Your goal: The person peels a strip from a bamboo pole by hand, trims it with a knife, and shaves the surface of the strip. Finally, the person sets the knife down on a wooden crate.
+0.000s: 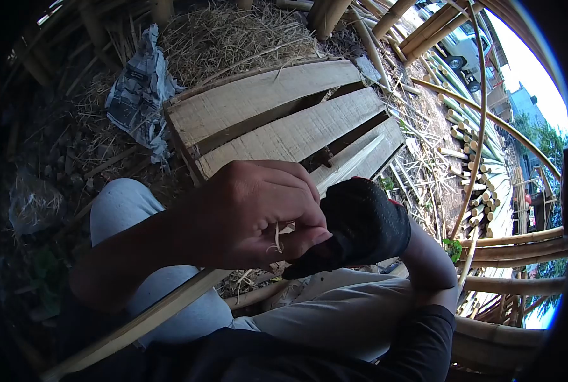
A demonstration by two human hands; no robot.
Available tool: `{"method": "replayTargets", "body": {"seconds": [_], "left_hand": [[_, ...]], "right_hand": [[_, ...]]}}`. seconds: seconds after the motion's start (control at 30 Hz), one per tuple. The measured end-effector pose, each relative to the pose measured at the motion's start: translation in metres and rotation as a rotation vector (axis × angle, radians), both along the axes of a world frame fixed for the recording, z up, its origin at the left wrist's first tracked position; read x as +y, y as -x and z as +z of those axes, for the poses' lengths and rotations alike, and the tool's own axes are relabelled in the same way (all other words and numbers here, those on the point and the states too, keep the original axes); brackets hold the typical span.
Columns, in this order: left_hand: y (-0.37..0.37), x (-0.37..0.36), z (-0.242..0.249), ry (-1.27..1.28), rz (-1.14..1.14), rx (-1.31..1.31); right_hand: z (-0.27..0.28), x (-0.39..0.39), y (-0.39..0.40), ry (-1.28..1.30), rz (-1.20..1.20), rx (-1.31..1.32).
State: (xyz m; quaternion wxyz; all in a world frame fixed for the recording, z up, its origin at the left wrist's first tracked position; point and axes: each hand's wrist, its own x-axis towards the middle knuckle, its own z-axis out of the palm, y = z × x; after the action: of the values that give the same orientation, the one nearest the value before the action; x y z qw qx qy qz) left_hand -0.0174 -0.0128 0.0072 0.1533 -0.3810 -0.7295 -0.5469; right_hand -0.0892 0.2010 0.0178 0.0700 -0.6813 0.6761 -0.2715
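Note:
My left hand (265,216) is bare and closed, thumb pressed to the curled fingers. A thin, curled bamboo shaving (276,237) pokes out of its grip; anything else inside is hidden. Right against it is my right hand (367,219), in a black glove with its fingers wrapped round. A long pale bamboo strip (182,296) runs from the lower left, over my leg and behind both hands. Its far end (357,158) shows beyond the glove, above the slats. The glove covers its hold on the strip.
A low slatted wooden platform (277,137) stands just ahead. Crumpled newspaper (141,92) lies to its left, beside heaped shavings (239,38). At right are stacked bamboo poles (481,191) and a bamboo railing (513,248). A parked vehicle (459,48) is farther off.

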Motion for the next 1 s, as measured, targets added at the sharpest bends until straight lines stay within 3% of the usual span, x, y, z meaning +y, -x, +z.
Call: {"method": "replayTargets", "body": {"seconds": [0.5,1.0], "left_hand": [[-0.003,-0.001,0.0,-0.103,-0.14,-0.321],[-0.005,-0.001,-0.002,-0.141,-0.137,-0.35]], "right_hand": [[-0.015,0.013,0.003,-0.094,-0.012,-0.24],[-0.02,0.019,0.007,-0.106,0.038,-0.321]]}}
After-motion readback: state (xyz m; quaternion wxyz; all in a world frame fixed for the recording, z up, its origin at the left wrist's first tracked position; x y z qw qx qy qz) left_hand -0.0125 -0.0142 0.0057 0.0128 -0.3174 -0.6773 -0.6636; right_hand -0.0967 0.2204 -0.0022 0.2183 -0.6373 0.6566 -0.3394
